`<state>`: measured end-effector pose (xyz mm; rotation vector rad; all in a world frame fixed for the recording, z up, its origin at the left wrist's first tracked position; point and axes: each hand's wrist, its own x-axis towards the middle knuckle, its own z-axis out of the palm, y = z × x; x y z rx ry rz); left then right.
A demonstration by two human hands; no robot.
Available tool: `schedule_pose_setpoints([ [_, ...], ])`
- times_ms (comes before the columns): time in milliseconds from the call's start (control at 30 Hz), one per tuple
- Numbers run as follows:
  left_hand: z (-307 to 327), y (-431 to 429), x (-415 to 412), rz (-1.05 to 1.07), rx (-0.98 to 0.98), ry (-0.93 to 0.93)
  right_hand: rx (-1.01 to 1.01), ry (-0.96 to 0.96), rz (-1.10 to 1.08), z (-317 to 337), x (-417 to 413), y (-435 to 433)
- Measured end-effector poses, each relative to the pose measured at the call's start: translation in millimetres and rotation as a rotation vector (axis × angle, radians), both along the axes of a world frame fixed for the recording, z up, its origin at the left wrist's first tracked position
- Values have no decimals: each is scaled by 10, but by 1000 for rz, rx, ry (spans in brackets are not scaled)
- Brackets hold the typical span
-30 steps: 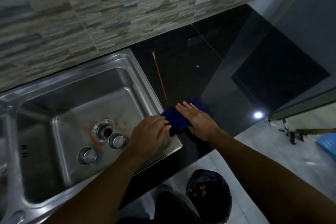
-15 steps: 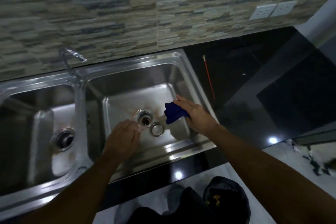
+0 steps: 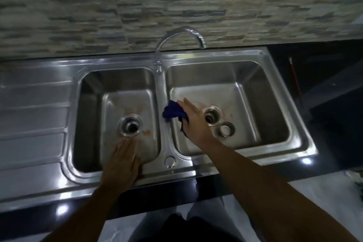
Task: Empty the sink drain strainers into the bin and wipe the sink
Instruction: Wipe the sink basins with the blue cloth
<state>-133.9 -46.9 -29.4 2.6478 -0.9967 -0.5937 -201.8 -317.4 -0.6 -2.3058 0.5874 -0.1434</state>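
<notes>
A stainless double sink (image 3: 216,56) fills the view. My right hand (image 3: 196,122) is in the right basin, holding a dark blue cloth (image 3: 172,113) against the divider wall at the basin's left side. The right drain (image 3: 212,116) is uncovered, and a round metal strainer (image 3: 226,128) lies loose on the basin floor just right of it. My left hand (image 3: 122,159) rests flat, fingers together, on the front of the left basin, just below the left drain (image 3: 130,125). Orange stains mark both basin floors.
A curved chrome tap (image 3: 180,35) rises behind the divider. A ribbed draining board (image 3: 33,124) lies to the left. Black countertop (image 3: 334,94) with a thin red stick (image 3: 295,79) lies to the right. Stone tile wall behind; pale floor below.
The view has swung left, showing both basins. My right hand carried the cloth from the right counter into the right basin and over to the divider. My left hand moved to the left basin.
</notes>
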Motion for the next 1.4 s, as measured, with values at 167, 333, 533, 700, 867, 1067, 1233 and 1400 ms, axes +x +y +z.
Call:
schedule_pose_setpoints([
  [167, 25, 334, 21, 84, 67, 30, -57, 157, 109, -345, -84, 781],
  [333, -92, 344, 27, 55, 104, 63, -320, 181, 117, -545, -324, 1221],
  [533, -162, 366, 68, 25, 141, 80, -435, 221, 162, -673, 274, 1049],
  [700, -139, 339, 88, 14, 121, 78, -398, 120, 127, -623, 1220, 408],
  [867, -171, 352, 108, -14, 124, 85, -374, 28, 172, -628, 1532, 70],
  [1067, -223, 370, 81, -16, 159, 43, -273, -12, 96, -645, 771, 550],
  [1233, -287, 339, 156, 18, 166, 89, -245, -49, 136, -711, 49, 887],
  [1400, -268, 336, 636, -4, 195, -87, -226, -65, 155, -675, 535, 615],
])
